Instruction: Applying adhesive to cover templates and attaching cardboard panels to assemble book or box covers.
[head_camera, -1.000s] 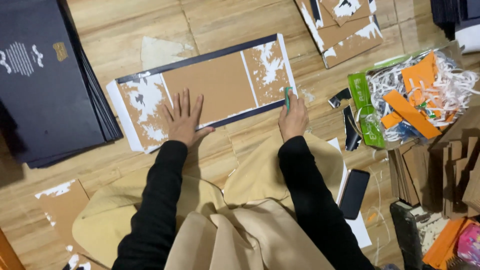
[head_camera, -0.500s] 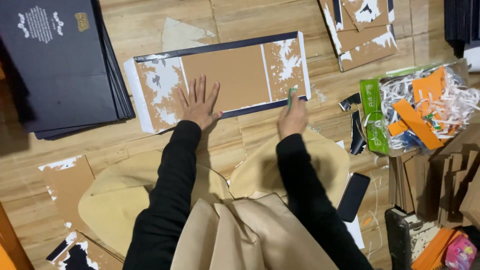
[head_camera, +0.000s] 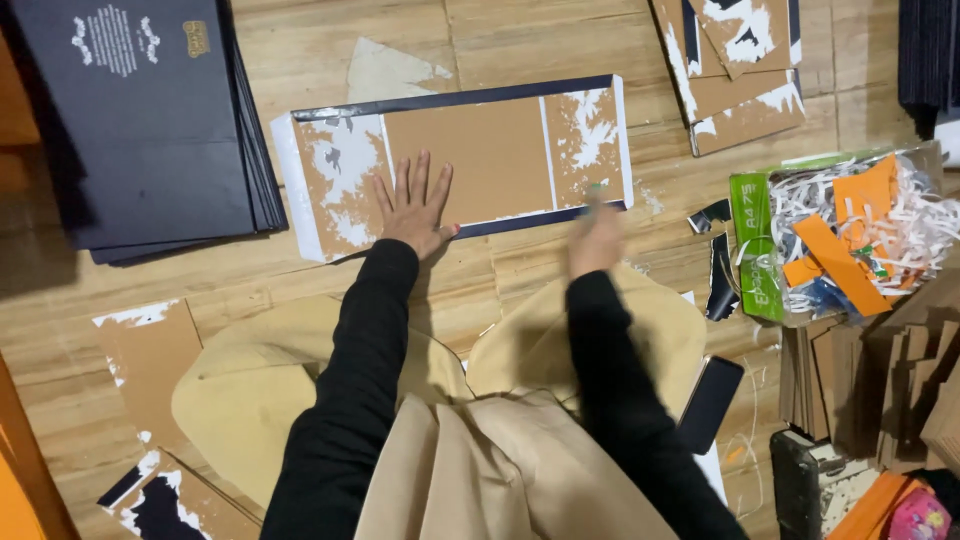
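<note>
Pressing left hand (head_camera: 413, 208) flat on cardboard panel (head_camera: 460, 160), long axis left-right.

Long brown cardboard panel (head_camera: 470, 160) with dark navy edging and torn white patches at both ends lies flat on the wooden floor (head_camera: 300, 60), its length running left to right, slightly tilted.

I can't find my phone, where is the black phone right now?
In the head view the black phone lies on the wooden floor at lower right, beside the person's right knee, below the bag of paper scraps.
</note>
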